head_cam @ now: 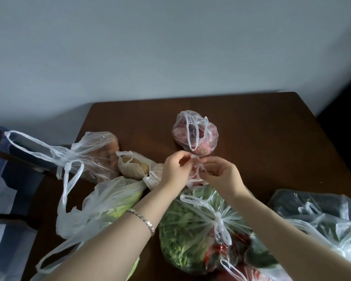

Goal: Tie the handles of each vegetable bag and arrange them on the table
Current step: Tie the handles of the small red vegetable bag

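Note:
Several clear plastic vegetable bags lie on a dark brown table [272, 126]. My left hand [175, 169] and my right hand [221, 175] pinch the white handles [198, 166] of a small bag of red produce [195, 180], mostly hidden under my hands. Behind it sits a bag of pinkish-red vegetables [195, 134] with loose handles. A knotted bag of leafy greens [190, 234] lies under my forearms. A cabbage bag [114, 203] with loose handles lies at the left.
A potato bag [134, 165] and a bag of brownish produce [97, 157] with long handles lie at the left. A bag of dark greens [328, 220] fills the right front. A dark wooden chair [14, 157] stands left of the table. A pale wall lies behind.

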Demonstrator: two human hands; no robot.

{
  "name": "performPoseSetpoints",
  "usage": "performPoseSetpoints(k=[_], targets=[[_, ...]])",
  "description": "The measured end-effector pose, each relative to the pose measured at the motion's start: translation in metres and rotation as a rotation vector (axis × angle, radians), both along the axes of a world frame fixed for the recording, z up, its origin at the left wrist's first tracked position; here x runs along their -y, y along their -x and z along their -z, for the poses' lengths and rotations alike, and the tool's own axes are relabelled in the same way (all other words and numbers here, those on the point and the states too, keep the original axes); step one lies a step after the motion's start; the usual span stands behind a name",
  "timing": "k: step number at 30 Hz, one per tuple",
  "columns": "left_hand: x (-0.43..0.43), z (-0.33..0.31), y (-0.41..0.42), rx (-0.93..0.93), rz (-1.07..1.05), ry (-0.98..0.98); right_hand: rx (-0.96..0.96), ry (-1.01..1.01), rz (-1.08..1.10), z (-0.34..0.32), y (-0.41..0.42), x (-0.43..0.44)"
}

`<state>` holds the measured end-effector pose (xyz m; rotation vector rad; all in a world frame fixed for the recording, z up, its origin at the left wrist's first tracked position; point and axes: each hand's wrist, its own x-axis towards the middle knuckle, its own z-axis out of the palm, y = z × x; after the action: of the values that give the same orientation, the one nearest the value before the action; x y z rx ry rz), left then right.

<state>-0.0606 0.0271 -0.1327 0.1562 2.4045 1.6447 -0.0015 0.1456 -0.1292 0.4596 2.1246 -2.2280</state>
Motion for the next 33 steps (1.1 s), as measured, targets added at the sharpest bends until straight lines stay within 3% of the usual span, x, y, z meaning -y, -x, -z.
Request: performPoseSetpoints(k=[3, 9, 16, 18, 20, 23, 26, 29, 31, 33], targets=[[-0.004, 0.003, 0.000, 0.151, -0.075, -0.071, -0.025, -0.035, -0.007, 0.003, -0.002, -0.003], [-0.007, 0.006, 0.001, 0.274, -0.159, -0.135, -0.088, -0.332, 0.051, 0.008, -0.001, -0.003], [-0.007, 0.009, 0.017, 0.202, -0.315, -0.002, -0.109, -0.433, 0.063, 0.000, 0.007, -0.004], [-0.006, 0.013, 0.028, 0.205, -0.396, 0.003, -0.040, -0.268, 0.132, 0.003, 0.011, -0.010], [-0.010, 0.013, 0.038, 0.307, -0.482, -0.110, 0.033, 0.109, 0.252, 0.005, 0.019, -0.017], [-0.024, 0.008, 0.055, 0.675, -0.686, -0.676, 0.108, 0.661, 0.409, 0.013, 0.031, -0.021], [-0.021, 0.024, 0.079, 0.832, -0.851, -0.955, 0.235, 0.845, 0.559, 0.034, 0.037, -0.033], [0.002, 0.043, 0.095, 0.799, -0.740, -0.817, 0.442, 0.582, 0.617, 0.063, 0.034, -0.056], [0.011, 0.054, 0.100, 0.792, -0.672, -0.584, 0.533, 0.387, 0.626, 0.072, 0.033, -0.063], [0.012, 0.064, 0.099, 0.578, -0.515, -0.170, 0.529, 0.035, 0.565, 0.073, 0.035, -0.060]])
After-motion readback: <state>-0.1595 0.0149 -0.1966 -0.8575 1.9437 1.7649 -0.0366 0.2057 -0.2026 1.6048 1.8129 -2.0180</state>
